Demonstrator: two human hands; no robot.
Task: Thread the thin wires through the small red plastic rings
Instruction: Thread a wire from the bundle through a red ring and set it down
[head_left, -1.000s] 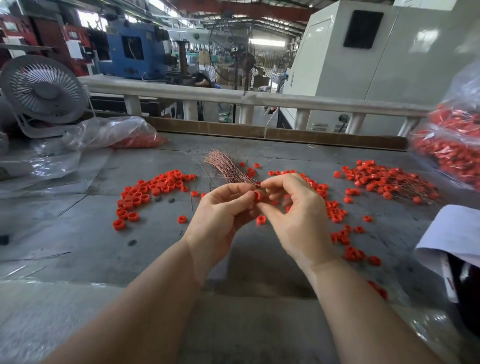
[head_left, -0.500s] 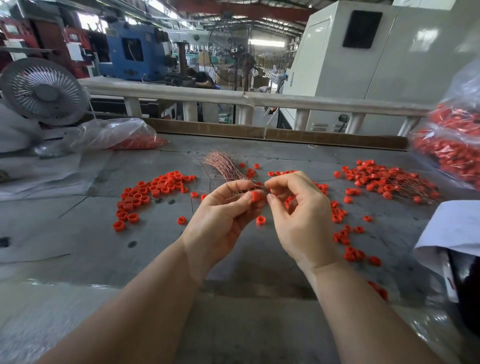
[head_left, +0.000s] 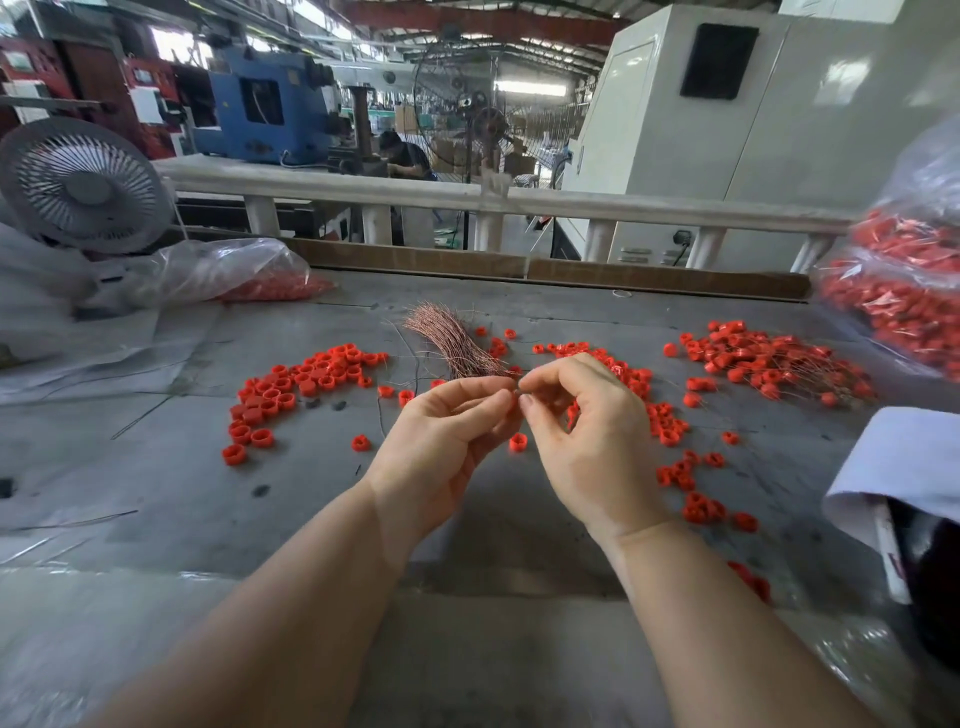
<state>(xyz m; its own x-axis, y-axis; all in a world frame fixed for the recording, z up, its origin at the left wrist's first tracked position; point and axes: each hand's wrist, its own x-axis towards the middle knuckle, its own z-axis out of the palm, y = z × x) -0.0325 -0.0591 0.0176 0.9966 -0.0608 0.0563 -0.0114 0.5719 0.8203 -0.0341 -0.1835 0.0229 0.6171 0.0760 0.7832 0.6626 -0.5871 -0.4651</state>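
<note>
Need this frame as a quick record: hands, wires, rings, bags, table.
left hand: pinches a red ring, mostly hidden by fingertips
right hand: fingertips pinched at that ring; wire too thin to confirm
wire bundle: on table beyond the hands
loose rings: scattered left
wired rings: piled far right
bags: rings inside
table: grey
</note>
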